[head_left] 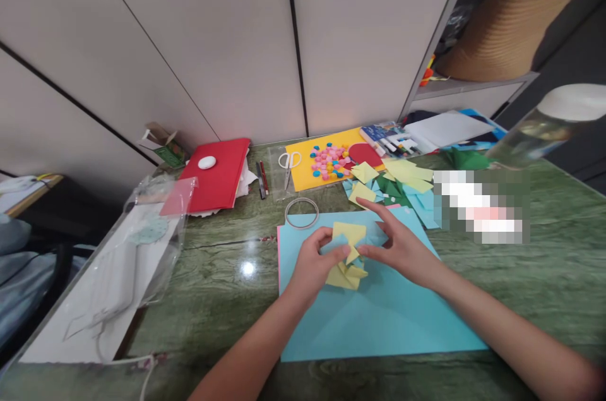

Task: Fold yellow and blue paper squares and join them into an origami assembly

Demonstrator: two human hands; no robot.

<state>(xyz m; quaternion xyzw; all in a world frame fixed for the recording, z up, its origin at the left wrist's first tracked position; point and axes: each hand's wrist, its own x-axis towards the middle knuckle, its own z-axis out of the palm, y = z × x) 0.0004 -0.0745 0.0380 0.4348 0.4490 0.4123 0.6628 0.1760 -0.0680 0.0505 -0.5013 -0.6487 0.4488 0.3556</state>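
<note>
Both my hands work a folded piece of yellow and light-blue paper (348, 248) over a large light-blue sheet (379, 312) on the green marble table (227, 300). My left hand (315, 265) pinches the piece from the left, thumb on top. My right hand (402, 243) holds its right side with the index finger stretched out over it. The piece looks like several interlocked folded units.
Behind lie a tape ring (302, 212), scissors (288, 164), two pens (262, 179), a yellow sheet with coloured beads (329, 161), loose yellow, blue and green paper squares (402, 183), a red folder (218, 177), and plastic sleeves (137, 249) at left. A clear bottle (549, 126) stands right.
</note>
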